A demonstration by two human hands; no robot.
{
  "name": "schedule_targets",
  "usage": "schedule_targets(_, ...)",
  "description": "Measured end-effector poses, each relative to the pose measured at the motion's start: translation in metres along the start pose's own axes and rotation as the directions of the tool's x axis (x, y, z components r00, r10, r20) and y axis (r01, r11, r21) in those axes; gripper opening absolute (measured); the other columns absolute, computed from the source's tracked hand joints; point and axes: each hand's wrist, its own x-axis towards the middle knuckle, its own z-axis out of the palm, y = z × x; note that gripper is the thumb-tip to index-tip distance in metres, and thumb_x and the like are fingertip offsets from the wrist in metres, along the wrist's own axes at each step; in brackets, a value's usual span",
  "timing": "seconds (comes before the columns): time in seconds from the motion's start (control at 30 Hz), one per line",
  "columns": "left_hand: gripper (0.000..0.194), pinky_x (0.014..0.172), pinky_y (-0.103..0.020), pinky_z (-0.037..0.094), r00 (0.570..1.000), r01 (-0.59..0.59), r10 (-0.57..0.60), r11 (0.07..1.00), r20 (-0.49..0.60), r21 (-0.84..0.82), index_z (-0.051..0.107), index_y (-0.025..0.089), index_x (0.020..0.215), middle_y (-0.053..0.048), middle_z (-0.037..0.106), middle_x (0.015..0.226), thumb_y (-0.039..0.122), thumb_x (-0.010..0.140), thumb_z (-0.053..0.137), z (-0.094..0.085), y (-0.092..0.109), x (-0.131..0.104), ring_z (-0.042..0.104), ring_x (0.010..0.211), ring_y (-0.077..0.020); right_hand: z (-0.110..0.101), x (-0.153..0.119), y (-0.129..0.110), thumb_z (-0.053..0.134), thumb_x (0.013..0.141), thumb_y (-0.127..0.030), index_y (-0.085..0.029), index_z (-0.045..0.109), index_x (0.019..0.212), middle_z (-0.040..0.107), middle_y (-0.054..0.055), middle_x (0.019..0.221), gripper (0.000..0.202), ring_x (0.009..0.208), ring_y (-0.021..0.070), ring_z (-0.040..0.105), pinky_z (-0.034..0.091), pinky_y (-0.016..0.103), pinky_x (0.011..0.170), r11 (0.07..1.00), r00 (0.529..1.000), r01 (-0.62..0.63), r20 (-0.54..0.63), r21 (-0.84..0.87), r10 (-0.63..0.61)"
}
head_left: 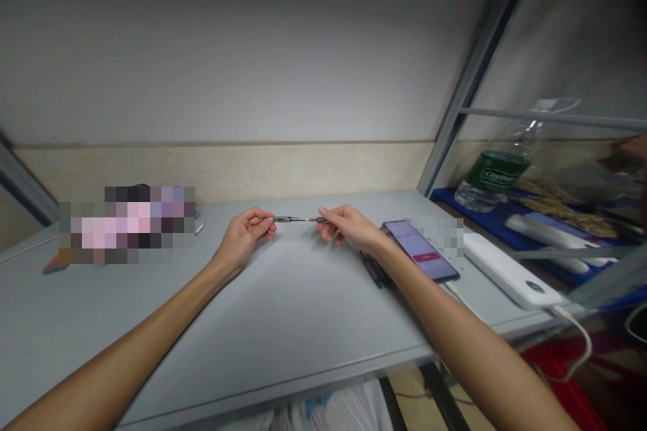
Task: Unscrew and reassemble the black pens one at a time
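Note:
My left hand [247, 237] pinches one end of a slim pen [299, 219], held level just over the grey table. The fingertips of my right hand [346, 223] are closed on its other end. Between the hands the pen shows a dark, thicker part on the left and a thin, shiny stretch towards the right. Whether it is in one piece or pulled apart I cannot tell. Beside my right wrist lie several dark, slender things [373, 272], partly covered by the forearm, too blurred to name.
A lit phone [422, 249] and a white power bank [510, 273] with a cable lie to the right. Beyond the metal frame, a water bottle [500, 172] stands on a blue surface. Blurred-out items [126, 222] lie at the left. A wall closes the back.

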Motion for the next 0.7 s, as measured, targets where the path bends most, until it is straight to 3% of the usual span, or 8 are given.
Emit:
schedule_targets(0.1,0.024,0.062,-0.025,0.044,1.000,0.006,-0.006,1.000,-0.008,0.005,0.059,0.014,0.081,-0.001,0.063,0.064,0.030,0.068,0.071,-0.0005,0.0003,-0.0005,0.056,0.059,-0.0109,0.0000,0.0007,0.0009,0.068,0.072,-0.039,-0.013,0.063,0.078,0.060,0.002,0.065,0.027,0.053,0.0083,0.053,0.040,0.016,0.041,0.994,0.994,0.106,-0.022,0.026,-0.106)
schedule_targets(0.17,0.024,0.062,-0.025,0.044,1.000,0.004,-0.004,1.000,-0.006,0.000,0.059,0.014,0.081,-0.001,0.063,0.064,0.031,0.068,0.071,-0.0011,-0.0001,-0.0005,0.056,0.059,-0.0106,-0.0006,0.0008,0.0014,0.072,0.068,-0.035,-0.016,0.063,0.089,0.061,0.001,0.070,0.031,0.055,0.0084,0.054,0.040,0.016,0.040,0.989,0.989,0.142,-0.042,0.041,-0.140)
schedule_targets(0.23,0.023,0.062,-0.024,0.044,1.000,-0.001,0.001,1.000,0.001,-0.009,0.059,0.014,0.081,-0.001,0.063,0.063,0.030,0.069,0.070,-0.0015,-0.0009,-0.0003,0.056,0.059,-0.0102,-0.0012,0.0010,0.0016,0.068,0.072,-0.040,-0.016,0.063,0.093,0.063,0.002,0.072,0.033,0.053,0.0081,0.053,0.037,0.016,0.038,0.994,0.994,0.099,-0.045,0.037,-0.098)
schedule_targets(0.33,0.022,0.063,-0.024,0.044,1.000,-0.006,0.006,1.000,0.007,-0.016,0.058,0.014,0.082,0.000,0.063,0.064,0.029,0.070,0.069,-0.0020,-0.0022,0.0003,0.057,0.060,-0.0101,-0.0018,0.0018,0.0021,0.056,0.080,-0.047,-0.012,0.063,0.078,0.062,0.005,0.065,0.036,0.047,0.0073,0.049,0.033,0.016,0.035,1.000,1.000,0.004,-0.025,0.000,-0.004)
schedule_targets(0.4,0.022,0.062,-0.025,0.045,1.000,0.000,0.000,1.000,0.002,-0.013,0.058,0.014,0.082,0.000,0.063,0.064,0.029,0.070,0.069,-0.0022,-0.0026,0.0006,0.057,0.060,-0.0102,-0.0021,0.0022,0.0024,0.060,0.078,-0.042,-0.012,0.063,0.073,0.061,0.004,0.062,0.031,0.047,0.0071,0.048,0.033,0.016,0.035,1.000,0.999,0.024,-0.032,-0.001,-0.024)
schedule_targets(0.5,0.022,0.062,-0.025,0.045,1.000,0.006,-0.006,1.000,-0.007,-0.004,0.059,0.013,0.081,-0.001,0.063,0.063,0.029,0.069,0.070,-0.0024,-0.0024,0.0008,0.056,0.059,-0.0102,-0.0028,0.0018,0.0021,0.070,0.070,-0.034,-0.015,0.064,0.086,0.061,0.001,0.069,0.026,0.054,0.0083,0.052,0.036,0.015,0.038,0.993,0.991,0.115,-0.069,0.035,-0.112)
schedule_targets(0.57,0.023,0.063,-0.025,0.045,1.000,0.004,-0.004,1.000,-0.007,-0.004,0.059,0.014,0.081,0.000,0.063,0.063,0.030,0.069,0.070,-0.0022,-0.0018,0.0007,0.056,0.060,-0.0102,-0.0028,0.0013,0.0013,0.069,0.071,-0.035,-0.017,0.064,0.093,0.063,0.002,0.072,0.029,0.056,0.0089,0.054,0.037,0.016,0.039,0.991,0.991,0.115,-0.076,0.064,-0.110)
schedule_targets(0.7,0.022,0.062,-0.024,0.045,1.000,0.008,-0.008,1.000,-0.012,-0.014,0.059,0.014,0.080,0.000,0.063,0.063,0.030,0.069,0.070,-0.0013,-0.0004,0.0004,0.056,0.059,-0.0096,-0.0018,0.0018,0.0004,0.062,0.076,-0.039,-0.014,0.064,0.082,0.061,0.003,0.067,0.026,0.052,0.0085,0.052,0.038,0.017,0.039,0.992,0.995,0.068,-0.082,0.109,-0.059)
